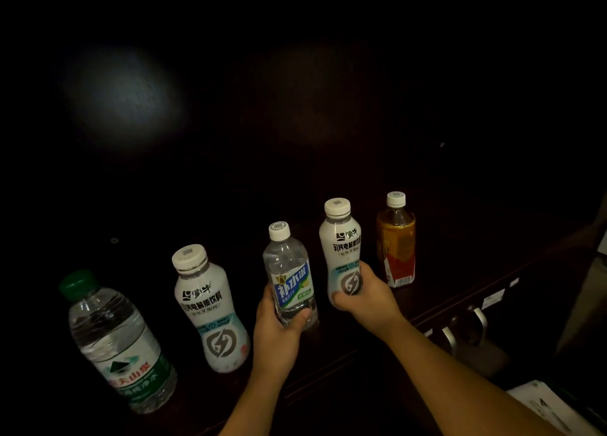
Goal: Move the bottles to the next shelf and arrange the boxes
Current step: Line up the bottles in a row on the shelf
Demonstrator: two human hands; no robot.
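1. Here, five bottles stand in a row on a dark wooden shelf (460, 271), lit dimly.
2. The left hand (279, 330) is wrapped around the lower body of a clear plastic bottle with a blue label and white cap (290, 278), in the middle of the row.
3. The right hand (361, 291) grasps the base of a white waisted plastic bottle with a lightning emblem and white cap (341, 245), just right of it.
4. Untouched: a clear water bottle with a green cap and green label (115, 340) at far left, a second white waisted bottle (210, 307) beside it, and an amber tea bottle with a red-and-white label (396, 241) at far right.
5. Whether the two held bottles are being picked up or set down cannot be told.
6. Judging by this, the bottle stage is underway; no box is clearly visible, so arranging boxes appears to remain. A pale flat item (551, 406) at lower right is too dim to identify.
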